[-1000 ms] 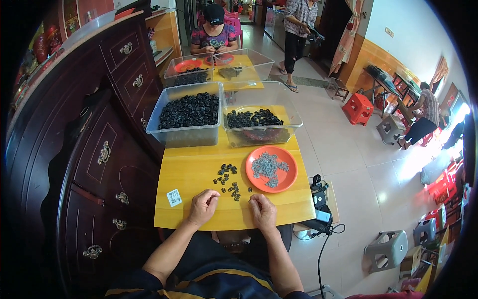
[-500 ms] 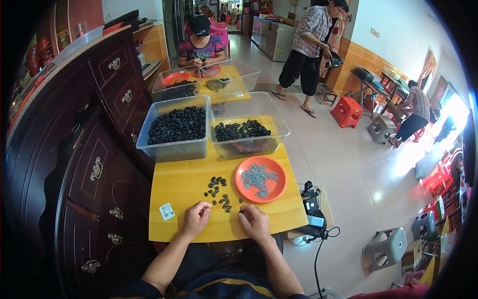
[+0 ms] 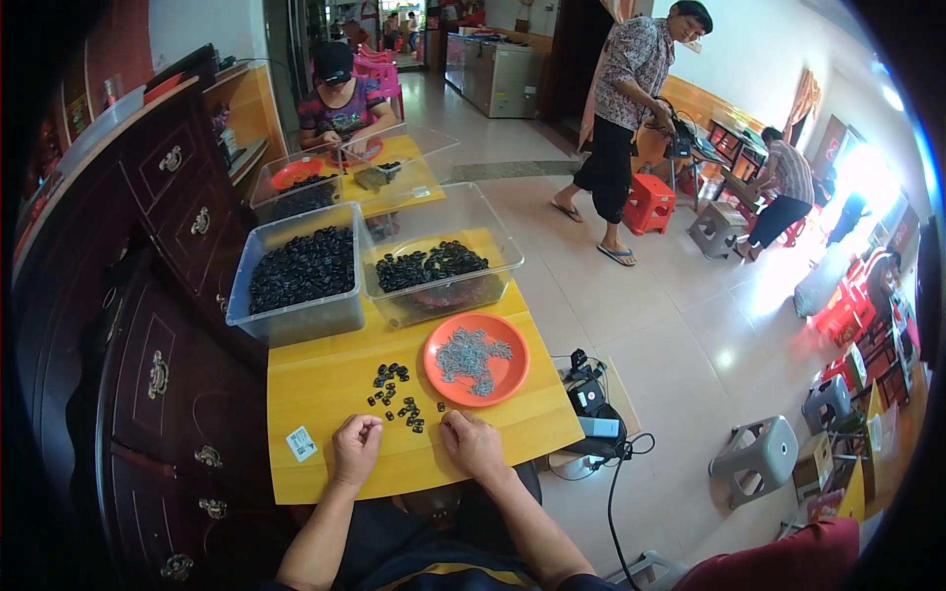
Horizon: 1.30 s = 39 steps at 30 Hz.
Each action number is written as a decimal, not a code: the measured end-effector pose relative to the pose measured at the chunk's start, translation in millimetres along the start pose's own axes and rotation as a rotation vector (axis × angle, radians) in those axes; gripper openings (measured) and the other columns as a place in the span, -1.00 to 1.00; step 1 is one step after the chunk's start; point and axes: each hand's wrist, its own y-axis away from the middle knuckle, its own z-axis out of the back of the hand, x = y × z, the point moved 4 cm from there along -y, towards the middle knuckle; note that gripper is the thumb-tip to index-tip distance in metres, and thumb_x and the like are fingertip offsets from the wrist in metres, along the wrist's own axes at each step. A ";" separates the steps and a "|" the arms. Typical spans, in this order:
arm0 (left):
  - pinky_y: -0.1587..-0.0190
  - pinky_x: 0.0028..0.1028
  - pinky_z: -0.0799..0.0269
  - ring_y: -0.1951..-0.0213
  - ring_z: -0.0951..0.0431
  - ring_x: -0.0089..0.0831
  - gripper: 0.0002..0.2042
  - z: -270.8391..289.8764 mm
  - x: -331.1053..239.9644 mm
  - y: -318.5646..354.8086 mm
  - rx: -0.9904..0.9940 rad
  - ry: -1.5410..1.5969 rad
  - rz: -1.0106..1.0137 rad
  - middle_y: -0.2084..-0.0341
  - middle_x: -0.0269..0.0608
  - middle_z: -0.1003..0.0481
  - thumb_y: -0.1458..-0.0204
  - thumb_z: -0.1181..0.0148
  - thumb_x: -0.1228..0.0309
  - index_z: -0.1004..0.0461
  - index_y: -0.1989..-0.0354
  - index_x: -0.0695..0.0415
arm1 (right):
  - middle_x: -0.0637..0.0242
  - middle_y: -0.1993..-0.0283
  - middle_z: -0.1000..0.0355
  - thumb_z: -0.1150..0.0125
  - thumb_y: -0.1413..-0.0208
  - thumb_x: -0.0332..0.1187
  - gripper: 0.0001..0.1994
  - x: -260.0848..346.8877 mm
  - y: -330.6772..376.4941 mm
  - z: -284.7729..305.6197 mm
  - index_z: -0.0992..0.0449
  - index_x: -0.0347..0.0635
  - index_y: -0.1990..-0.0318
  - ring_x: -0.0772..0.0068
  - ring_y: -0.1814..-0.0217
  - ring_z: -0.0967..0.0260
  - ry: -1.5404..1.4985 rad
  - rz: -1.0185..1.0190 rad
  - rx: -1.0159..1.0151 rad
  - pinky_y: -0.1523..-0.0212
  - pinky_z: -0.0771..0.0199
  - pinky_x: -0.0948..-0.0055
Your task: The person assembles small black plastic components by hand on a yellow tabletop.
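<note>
My left hand point(image 3: 357, 448) rests at the near edge of the yellow table point(image 3: 325, 374), fingers curled closed; whatever they hold, if anything, is hidden. Closed likewise, my right hand point(image 3: 473, 442) lies on the table to its right, and its contents cannot be made out. One black piece point(image 3: 440, 406) sits just beyond the right fingertips. Between and beyond the hands is a loose scatter of small black plastic pieces point(image 3: 403, 372) with holes. An orange-red plate point(image 3: 519, 366) past my right hand carries a heap of small grey metal parts point(image 3: 463, 357).
Two plastic tubs stand farther back: a full one point(image 3: 340, 313) of black pieces and a clear one point(image 3: 507, 258) partly filled. A white label point(image 3: 301, 443) lies left. Dark drawers point(image 3: 148, 384) flank the table. Across it sits a co-worker point(image 3: 340, 103); another person point(image 3: 621, 108) walks at right.
My view has swung to the right, shifting the table leftward. Both hands stay near the table's front edge, the right fingers now more curled. The walking person has moved further right.
</note>
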 end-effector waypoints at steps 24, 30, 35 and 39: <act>0.49 -0.69 -0.31 0.53 -0.39 -0.75 -0.85 5.5 16.9 -1.7 -0.004 0.162 0.083 0.49 -0.42 -0.47 0.00 -0.15 0.68 -0.55 0.27 0.22 | 0.24 0.36 -0.46 -0.25 -0.07 -0.41 -0.90 21.6 -16.4 -26.9 -0.50 -0.07 0.25 0.09 0.41 -0.49 0.040 0.019 -0.086 0.42 -0.48 0.19; 0.49 -0.71 -0.30 0.50 -0.37 -0.78 -0.82 -2.1 16.3 0.5 0.003 0.234 0.119 0.49 -0.45 -0.45 -0.04 -0.14 0.68 -0.52 0.19 0.22 | 0.24 0.40 -0.50 -0.28 -0.09 -0.40 -0.89 11.0 -23.2 -8.3 -0.58 -0.12 0.22 0.20 0.40 -0.53 0.125 -0.123 -0.135 0.39 -0.50 0.29; 0.37 -0.71 -0.33 0.42 -0.41 -0.75 -0.82 -2.3 2.6 -2.2 0.043 0.233 0.143 0.43 -0.45 -0.44 -0.13 -0.08 0.68 -0.48 0.11 0.26 | 0.20 0.35 -0.54 -0.28 -0.09 -0.30 -0.88 0.9 -24.4 -16.9 -0.60 -0.09 0.27 0.12 0.32 -0.53 0.162 -0.089 -0.155 0.32 -0.51 0.18; 0.40 -0.75 -0.27 0.45 -0.33 -0.79 -0.83 3.0 20.3 1.2 0.037 0.284 0.201 0.42 -0.48 -0.41 -0.12 -0.10 0.67 -0.47 0.12 0.28 | 0.24 0.33 -0.51 -0.24 -0.09 -0.29 -0.89 6.4 -28.5 -26.7 -0.57 -0.07 0.27 0.12 0.34 -0.53 0.183 -0.107 -0.066 0.36 -0.52 0.18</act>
